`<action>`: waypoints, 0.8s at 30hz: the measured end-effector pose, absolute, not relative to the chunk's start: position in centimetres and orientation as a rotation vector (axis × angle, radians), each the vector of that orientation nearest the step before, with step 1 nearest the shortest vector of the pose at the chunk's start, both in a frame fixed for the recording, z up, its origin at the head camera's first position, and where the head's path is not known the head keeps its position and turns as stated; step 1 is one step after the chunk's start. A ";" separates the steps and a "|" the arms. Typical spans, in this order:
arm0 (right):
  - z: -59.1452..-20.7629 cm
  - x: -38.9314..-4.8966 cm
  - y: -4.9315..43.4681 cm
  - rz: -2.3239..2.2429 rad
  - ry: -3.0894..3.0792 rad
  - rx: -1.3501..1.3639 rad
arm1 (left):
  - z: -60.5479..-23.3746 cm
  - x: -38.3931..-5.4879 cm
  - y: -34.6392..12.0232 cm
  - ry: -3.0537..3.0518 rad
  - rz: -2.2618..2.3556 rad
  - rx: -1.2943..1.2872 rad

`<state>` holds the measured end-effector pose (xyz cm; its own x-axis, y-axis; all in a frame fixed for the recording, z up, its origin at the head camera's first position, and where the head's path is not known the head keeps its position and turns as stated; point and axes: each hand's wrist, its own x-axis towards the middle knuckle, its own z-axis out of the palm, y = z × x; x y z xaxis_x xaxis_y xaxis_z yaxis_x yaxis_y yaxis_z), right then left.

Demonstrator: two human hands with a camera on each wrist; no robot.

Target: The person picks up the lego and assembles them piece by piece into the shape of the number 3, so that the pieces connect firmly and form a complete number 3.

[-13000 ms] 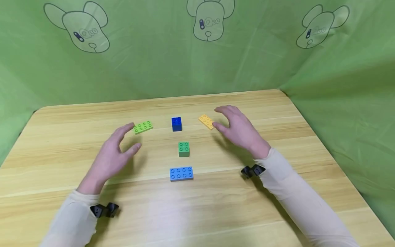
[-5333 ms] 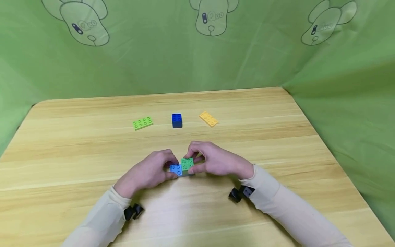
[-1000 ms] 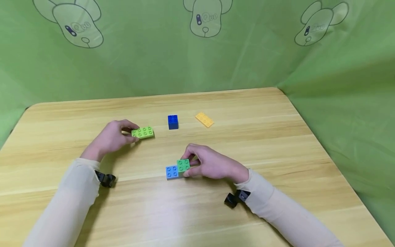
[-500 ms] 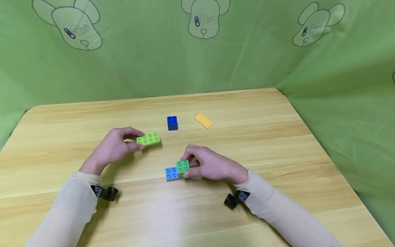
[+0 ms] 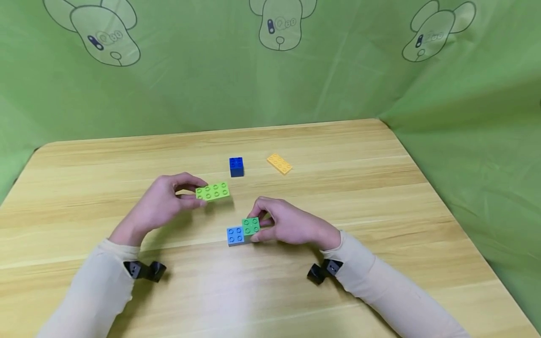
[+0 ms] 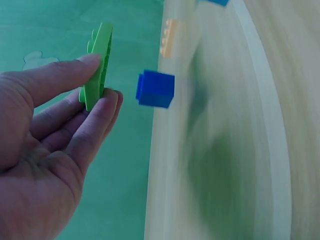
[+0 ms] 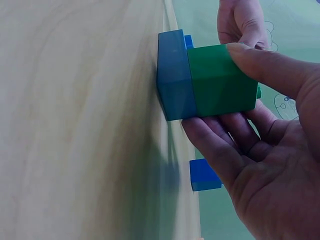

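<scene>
My left hand (image 5: 162, 204) pinches a lime-green flat building brick (image 5: 212, 192) by its left end; the left wrist view shows that brick (image 6: 98, 70) held off the table between thumb and fingers. At the middle of the table, my right hand (image 5: 291, 223) grips a green square brick (image 5: 251, 226). That green brick sits on the right half of a light-blue brick (image 5: 235, 236), whose left studs are bare. In the right wrist view, thumb and fingers lie on opposite sides of the green brick (image 7: 222, 80). The lime brick is behind and left of the stacked pair.
A dark-blue square brick (image 5: 236, 167) stands farther back on the wooden table (image 5: 359, 188). To its right lies a thin yellow-orange plate (image 5: 279, 164). Green cloth (image 5: 203, 94) hangs behind the table and along its right side.
The green brick has gone from the table onto the light-blue brick. My left hand has let go of the light-blue brick, picked up the lime brick and carried it right and nearer.
</scene>
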<state>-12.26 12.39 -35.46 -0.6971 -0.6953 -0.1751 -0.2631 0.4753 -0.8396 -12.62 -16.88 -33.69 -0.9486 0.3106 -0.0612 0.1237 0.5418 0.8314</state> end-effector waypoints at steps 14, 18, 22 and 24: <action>-35.8 -12.2 12.6 -1.184 2.197 -0.773 | -32.7 -11.7 -15.2 2.490 1.511 0.423; -35.8 -12.3 12.5 -1.174 2.196 -0.775 | -32.6 -11.5 -14.9 2.509 1.484 0.421; -35.8 -12.4 12.6 -1.160 2.208 -0.794 | -32.5 -11.3 -14.7 2.491 1.483 0.409; -35.8 -12.5 12.6 -1.158 2.210 -0.803 | -32.5 -11.1 -14.6 2.473 1.493 0.407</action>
